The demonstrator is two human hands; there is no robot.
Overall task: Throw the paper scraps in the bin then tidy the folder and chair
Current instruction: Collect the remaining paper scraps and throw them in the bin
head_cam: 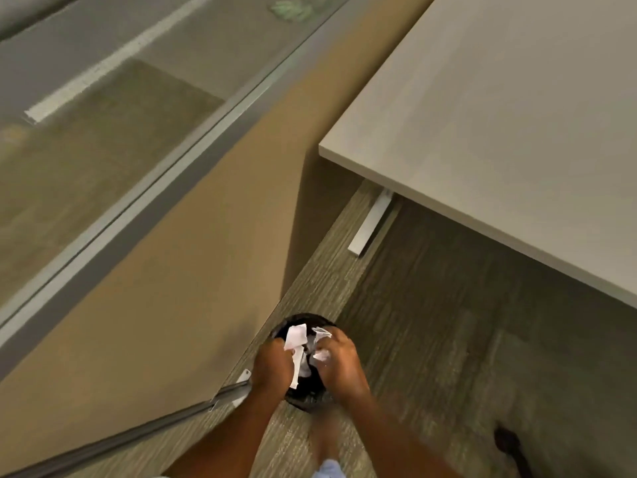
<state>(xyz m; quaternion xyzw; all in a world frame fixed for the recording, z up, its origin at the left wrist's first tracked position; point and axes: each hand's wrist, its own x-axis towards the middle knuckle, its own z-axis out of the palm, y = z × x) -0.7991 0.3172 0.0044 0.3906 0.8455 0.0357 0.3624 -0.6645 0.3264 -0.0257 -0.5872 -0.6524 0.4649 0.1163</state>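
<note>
Carpeted floor (448, 339); desk (499, 132) beside black bin (303, 401)

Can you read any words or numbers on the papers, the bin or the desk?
None can be read.
Paper scraps in the left hand and right hand: look blank, too blurred to tell.
Black bin: no label shows.
Desk: plain, no writing.

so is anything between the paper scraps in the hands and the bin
Nothing visible. The left hand and right hand hold the paper scraps directly above the open mouth of the black bin, with only air below them. The desk stands off to the right.
</note>
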